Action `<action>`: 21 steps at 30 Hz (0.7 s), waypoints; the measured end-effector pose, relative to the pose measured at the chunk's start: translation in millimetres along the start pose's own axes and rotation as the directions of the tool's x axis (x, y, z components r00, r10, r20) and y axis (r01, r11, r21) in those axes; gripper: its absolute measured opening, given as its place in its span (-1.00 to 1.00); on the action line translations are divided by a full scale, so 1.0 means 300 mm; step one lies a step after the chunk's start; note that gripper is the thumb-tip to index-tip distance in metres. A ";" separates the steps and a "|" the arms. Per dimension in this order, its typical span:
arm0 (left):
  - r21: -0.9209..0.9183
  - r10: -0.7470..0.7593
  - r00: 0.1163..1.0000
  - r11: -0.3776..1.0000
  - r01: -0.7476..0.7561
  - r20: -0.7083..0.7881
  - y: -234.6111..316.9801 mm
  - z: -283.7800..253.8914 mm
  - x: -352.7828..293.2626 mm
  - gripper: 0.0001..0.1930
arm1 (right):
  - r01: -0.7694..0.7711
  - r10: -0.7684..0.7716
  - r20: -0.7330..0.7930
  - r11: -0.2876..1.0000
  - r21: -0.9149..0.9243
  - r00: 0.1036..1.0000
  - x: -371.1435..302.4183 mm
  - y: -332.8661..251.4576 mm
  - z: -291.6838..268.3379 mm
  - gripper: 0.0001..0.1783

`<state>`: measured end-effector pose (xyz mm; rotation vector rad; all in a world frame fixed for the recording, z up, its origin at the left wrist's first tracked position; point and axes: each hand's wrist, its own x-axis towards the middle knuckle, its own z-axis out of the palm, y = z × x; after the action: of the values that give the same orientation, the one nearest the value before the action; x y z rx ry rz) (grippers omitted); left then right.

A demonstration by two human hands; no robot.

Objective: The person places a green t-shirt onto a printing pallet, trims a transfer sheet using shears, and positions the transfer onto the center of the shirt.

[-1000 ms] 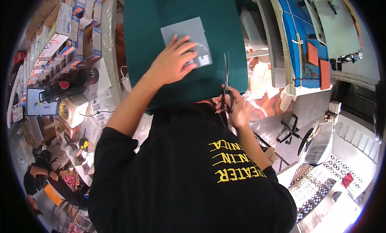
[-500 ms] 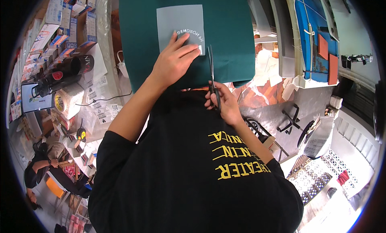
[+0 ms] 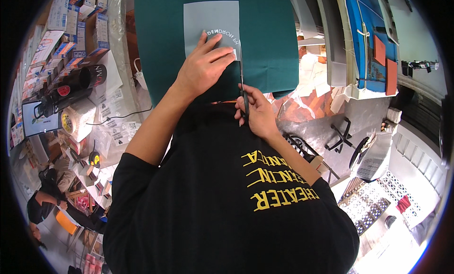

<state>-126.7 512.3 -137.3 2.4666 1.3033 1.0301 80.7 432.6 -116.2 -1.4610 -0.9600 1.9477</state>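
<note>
My left hand [image 3: 202, 66] lies over a pale grey sheet [image 3: 210, 16] with a curved line of white lettering, its fingers stretched out and pressing on the lower part. Some of the lettering is hidden beneath them. The sheet rests on dark green fabric [image 3: 272, 38]. In my right hand [image 3: 259, 112] is a pair of scissors [image 3: 242, 80] with black handles, pointing away from me. Their blades run along the right edge of the sheet and look nearly closed. Whether they bite into the sheet is too fine to tell.
Stacked boxes [image 3: 97, 33], a black bottle [image 3: 64, 90] and a tape measure [image 3: 94, 159] crowd the left side. Behind the right edge of the green fabric stands a blue panel [image 3: 359, 38] tied with cord. Another person [image 3: 45, 198] is at the lower left.
My right hand has brought the scissors left, from beside the sheet to its right edge, and their blades look closer together. My left hand keeps its place on the sheet.
</note>
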 end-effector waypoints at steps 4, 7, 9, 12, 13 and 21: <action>-0.004 -0.005 1.000 1.000 0.005 -0.005 0.001 0.004 -0.001 -0.74 | -0.036 0.036 -0.014 0.999 -0.040 0.999 -0.013 -0.021 0.005 -0.50; -0.018 -0.005 1.000 1.000 0.005 -0.025 0.003 0.006 -0.003 -0.74 | -0.053 0.052 -0.020 0.998 -0.043 0.998 -0.013 -0.032 0.008 -0.51; -0.038 -0.008 0.999 0.999 0.006 -0.039 0.007 0.004 -0.004 -0.74 | -0.034 0.033 -0.035 0.998 -0.045 0.999 0.001 -0.042 0.014 -0.51; -0.073 -0.014 0.999 0.997 0.011 -0.047 0.019 -0.005 -0.006 -0.74 | 0.009 -0.014 -0.073 0.998 -0.067 0.997 0.038 -0.069 0.025 -0.53; -0.077 -0.019 0.999 0.997 0.016 -0.047 0.019 -0.009 -0.007 -0.73 | 0.014 -0.020 -0.080 0.997 -0.072 0.997 0.046 -0.078 0.028 -0.53; -0.119 -0.028 0.997 0.993 0.019 -0.073 0.042 -0.030 -0.015 -0.75 | 0.029 -0.044 -0.127 0.992 -0.121 0.991 0.069 -0.107 0.044 -0.55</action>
<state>-125.9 499.6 -127.2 2.3416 1.2508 1.1688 61.9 464.9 -100.9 -1.6032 -1.0510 1.7721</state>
